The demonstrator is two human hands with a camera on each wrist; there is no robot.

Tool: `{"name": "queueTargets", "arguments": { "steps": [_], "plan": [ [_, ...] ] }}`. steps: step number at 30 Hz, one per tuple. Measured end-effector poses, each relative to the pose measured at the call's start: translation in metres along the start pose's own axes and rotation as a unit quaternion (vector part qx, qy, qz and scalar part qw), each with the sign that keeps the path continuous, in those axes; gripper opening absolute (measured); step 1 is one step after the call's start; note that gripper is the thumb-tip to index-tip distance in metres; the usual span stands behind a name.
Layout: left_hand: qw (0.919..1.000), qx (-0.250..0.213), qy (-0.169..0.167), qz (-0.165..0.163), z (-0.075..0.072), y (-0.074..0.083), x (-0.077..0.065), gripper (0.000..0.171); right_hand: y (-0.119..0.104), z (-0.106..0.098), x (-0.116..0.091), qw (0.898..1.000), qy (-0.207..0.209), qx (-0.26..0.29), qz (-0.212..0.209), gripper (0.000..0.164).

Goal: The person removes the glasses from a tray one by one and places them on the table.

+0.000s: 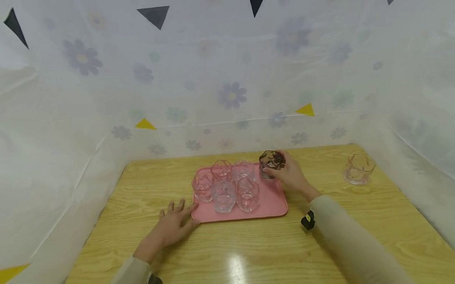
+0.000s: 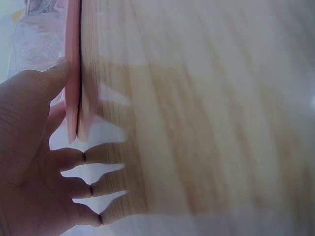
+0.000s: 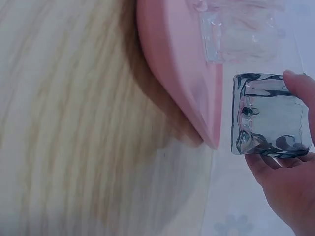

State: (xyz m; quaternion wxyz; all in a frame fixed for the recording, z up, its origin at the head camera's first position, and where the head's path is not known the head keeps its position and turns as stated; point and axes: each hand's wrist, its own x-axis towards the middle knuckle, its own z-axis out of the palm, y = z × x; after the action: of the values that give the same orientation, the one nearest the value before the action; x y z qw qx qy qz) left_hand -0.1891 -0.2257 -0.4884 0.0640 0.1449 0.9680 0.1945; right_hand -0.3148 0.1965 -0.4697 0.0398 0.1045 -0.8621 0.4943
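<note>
Gripping a dark glass (image 1: 269, 160) between thumb and fingers of the right hand (image 1: 292, 175), over the two-o'clock corner of a pink tray (image 1: 271, 201), with a gap beneath its base in the right wrist view. With five clear glasses (image 1: 223, 196) clustered on the tray, toward eight o'clock from the dark one. Spreading the left hand (image 1: 174, 224) wide at the tray's eight-o'clock corner, with thumb against the rim. Farther out at three o'clock, on the wooden worktop (image 1: 223, 250), with a lone clear glass (image 1: 358, 169). Backed at twelve o'clock by a flower-printed sheet (image 1: 199, 76).
</note>
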Motion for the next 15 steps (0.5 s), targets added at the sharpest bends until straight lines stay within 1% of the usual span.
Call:
{"name": "queueTargets", "arguments": {
  "steps": [4, 8, 11, 15],
  "plan": [
    [1.0000, 0.000, -0.002, -0.001, 0.000, 0.000, 0.000, 0.064, 0.006, -0.013, -0.004, 1.000, 0.007, -0.011, 0.003, 0.097],
    [1.0000, -0.001, -0.002, -0.001, 0.000, 0.000, 0.000, 0.065, 0.017, -0.027, -0.013, 1.000, 0.011, -0.026, 0.012, 0.099],
    [1.0000, 0.003, -0.002, 0.000, 0.000, -0.001, 0.001, 0.065, 0.025, -0.039, -0.018, 0.999, 0.015, -0.027, 0.018, 0.098],
    [0.9999, -0.001, 0.008, 0.007, 0.000, -0.002, 0.001, 0.065, 0.033, -0.055, -0.026, 0.998, 0.027, -0.037, 0.032, 0.099]
  ]
}}
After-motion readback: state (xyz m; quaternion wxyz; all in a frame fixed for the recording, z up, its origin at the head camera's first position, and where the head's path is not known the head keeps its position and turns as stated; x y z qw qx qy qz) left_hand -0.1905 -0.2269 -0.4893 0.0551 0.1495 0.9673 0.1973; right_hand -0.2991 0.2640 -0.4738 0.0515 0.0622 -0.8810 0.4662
